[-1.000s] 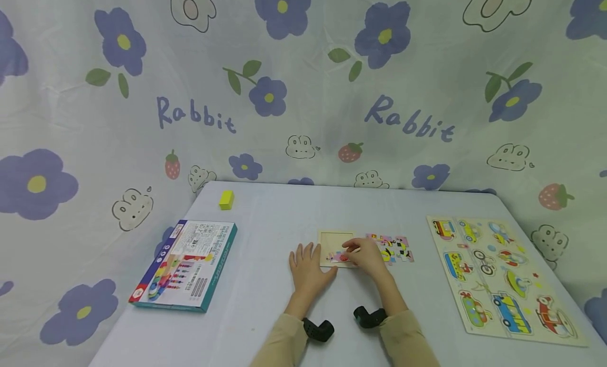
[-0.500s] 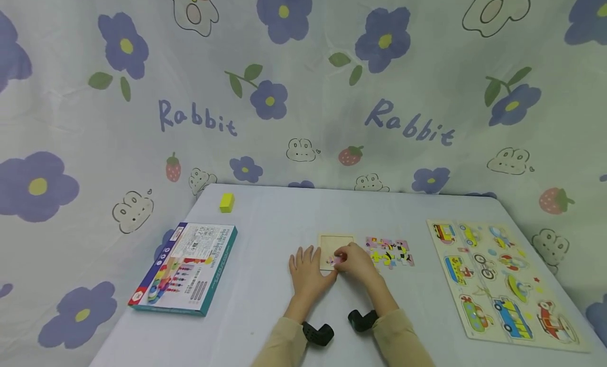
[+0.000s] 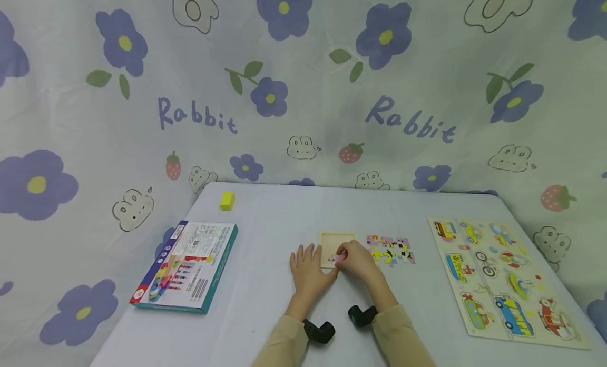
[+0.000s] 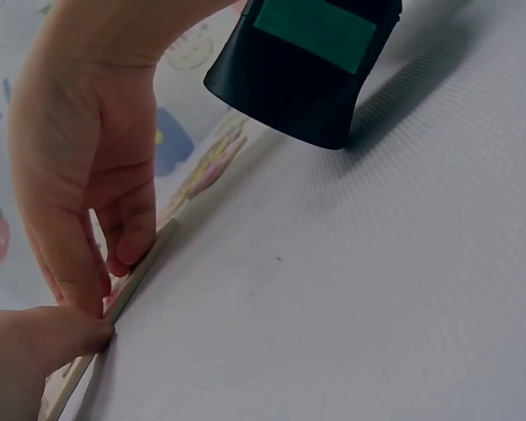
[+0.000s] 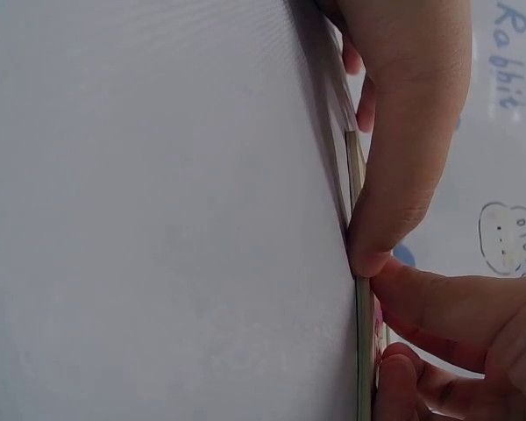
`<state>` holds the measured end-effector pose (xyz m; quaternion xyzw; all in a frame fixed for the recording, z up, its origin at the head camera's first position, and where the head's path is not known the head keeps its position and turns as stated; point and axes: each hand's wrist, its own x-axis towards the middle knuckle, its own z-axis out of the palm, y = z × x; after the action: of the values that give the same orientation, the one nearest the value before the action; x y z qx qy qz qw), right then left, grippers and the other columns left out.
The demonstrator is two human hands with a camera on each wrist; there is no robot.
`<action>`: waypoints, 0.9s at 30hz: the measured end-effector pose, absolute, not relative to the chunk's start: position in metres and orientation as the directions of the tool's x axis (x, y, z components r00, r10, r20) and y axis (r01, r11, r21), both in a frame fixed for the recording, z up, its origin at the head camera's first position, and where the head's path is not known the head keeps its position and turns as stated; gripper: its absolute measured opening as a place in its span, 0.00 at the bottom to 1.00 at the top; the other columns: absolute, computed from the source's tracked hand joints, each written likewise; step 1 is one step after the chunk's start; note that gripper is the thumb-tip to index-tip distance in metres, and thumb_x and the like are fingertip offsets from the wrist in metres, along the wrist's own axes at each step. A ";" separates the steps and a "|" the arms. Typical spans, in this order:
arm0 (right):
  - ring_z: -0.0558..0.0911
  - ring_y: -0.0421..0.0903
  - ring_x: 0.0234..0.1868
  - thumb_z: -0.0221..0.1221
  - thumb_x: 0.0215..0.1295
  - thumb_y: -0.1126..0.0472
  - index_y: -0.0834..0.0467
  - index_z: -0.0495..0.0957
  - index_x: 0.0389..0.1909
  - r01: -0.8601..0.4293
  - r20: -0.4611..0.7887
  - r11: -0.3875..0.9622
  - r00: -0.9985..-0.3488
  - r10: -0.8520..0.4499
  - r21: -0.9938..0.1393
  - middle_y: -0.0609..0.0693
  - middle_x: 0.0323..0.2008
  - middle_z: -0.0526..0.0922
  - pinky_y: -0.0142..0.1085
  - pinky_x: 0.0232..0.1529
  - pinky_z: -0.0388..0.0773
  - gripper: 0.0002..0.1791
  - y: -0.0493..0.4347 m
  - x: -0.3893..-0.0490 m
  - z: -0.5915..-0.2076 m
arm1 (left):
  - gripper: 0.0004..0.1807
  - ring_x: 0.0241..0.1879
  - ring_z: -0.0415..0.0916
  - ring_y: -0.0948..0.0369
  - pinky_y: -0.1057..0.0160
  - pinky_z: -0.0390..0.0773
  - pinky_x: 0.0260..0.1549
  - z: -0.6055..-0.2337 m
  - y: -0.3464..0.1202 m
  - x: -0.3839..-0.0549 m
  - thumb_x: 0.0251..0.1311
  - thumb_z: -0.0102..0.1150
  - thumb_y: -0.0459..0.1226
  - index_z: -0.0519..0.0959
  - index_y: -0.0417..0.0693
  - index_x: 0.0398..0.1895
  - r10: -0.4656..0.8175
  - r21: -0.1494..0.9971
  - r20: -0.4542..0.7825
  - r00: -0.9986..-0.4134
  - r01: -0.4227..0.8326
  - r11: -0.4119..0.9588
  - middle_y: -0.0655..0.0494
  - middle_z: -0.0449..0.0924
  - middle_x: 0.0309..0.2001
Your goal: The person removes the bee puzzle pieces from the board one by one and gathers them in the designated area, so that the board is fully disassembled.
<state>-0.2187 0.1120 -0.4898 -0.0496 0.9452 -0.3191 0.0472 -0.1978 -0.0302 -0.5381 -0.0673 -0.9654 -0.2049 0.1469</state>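
Note:
A small wooden puzzle tray lies in the middle of the table in the head view. My left hand rests at its left side with fingers spread, and the thumb touches the front edge. Over the tray's front part, my right hand pinches a pink puzzle piece low against the tray floor. Fingers partly hide that piece, so its seating cannot be told. To the right of the tray lie several pink and yellow puzzle pieces, close together.
A boxed toy lies at the left, with a yellow block behind it. A large wooden vehicle puzzle board covers the right side. Black wrist devices sit by both wrists. A patterned curtain hangs behind the table.
My right hand has moved left and slightly toward me, from the tray's right side to its front middle, holding the pink puzzle piece. My left hand has stayed in place.

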 end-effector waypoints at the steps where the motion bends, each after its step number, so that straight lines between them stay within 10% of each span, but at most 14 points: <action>1: 0.69 0.43 0.28 0.69 0.45 0.62 0.59 0.78 0.32 -0.062 -0.058 0.793 -0.991 -0.123 -0.606 0.49 0.27 0.70 0.34 0.29 0.66 0.13 0.112 -0.219 -0.489 | 0.39 0.64 0.56 0.44 0.40 0.49 0.60 -0.538 -0.030 -0.198 0.45 0.58 0.61 0.72 0.46 0.58 0.071 0.374 0.311 -0.948 0.191 0.907 0.47 0.68 0.59; 15: 0.70 0.43 0.27 0.67 0.47 0.67 0.59 0.76 0.32 -0.051 -0.076 0.741 -0.988 -0.136 -0.669 0.48 0.25 0.73 0.34 0.28 0.67 0.12 0.114 -0.224 -0.492 | 0.39 0.64 0.56 0.44 0.41 0.49 0.61 -0.537 -0.030 -0.197 0.45 0.59 0.59 0.72 0.46 0.58 0.077 0.370 0.295 -0.952 0.189 0.910 0.47 0.68 0.59; 27: 0.78 0.44 0.28 0.63 0.56 0.64 0.63 0.79 0.40 0.097 -0.145 0.444 -0.986 -0.075 -0.891 0.53 0.33 0.79 0.34 0.30 0.77 0.11 0.125 -0.227 -0.493 | 0.39 0.65 0.55 0.44 0.40 0.48 0.61 -0.537 -0.028 -0.200 0.45 0.59 0.59 0.71 0.47 0.59 0.078 0.371 0.277 -0.958 0.181 0.911 0.47 0.67 0.60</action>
<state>-0.2265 0.1247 -0.4930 0.0065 0.8457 -0.5273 0.0819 -0.1997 -0.0283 -0.5372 -0.0668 -0.9689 -0.2006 0.1290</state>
